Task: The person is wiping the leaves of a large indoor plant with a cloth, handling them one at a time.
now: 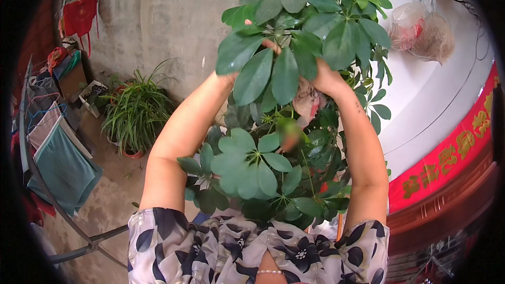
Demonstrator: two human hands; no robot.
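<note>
A tall potted-type umbrella plant with glossy dark green leaves (254, 78) fills the middle of the view. Both my arms reach up around it. My left hand (226, 80) is mostly behind the large upper leaves; a fingertip shows between them, but its grip is hidden. On the other side, my right hand (327, 79) is bent inward under the leaves, fingers largely covered. A crumpled pinkish-brown cloth (306, 101) hangs from it, against the foliage. Lower leaf clusters (243, 163) spread between my forearms, below both hands.
A bare grey wall (173, 16) stands behind. At the left are a spiky potted plant (138, 110), a red apron (80, 14) and a metal rack with a hanging green cloth (66, 171). To the right, plastic bags (423, 31) hang by a white surface with a red banner (447, 152).
</note>
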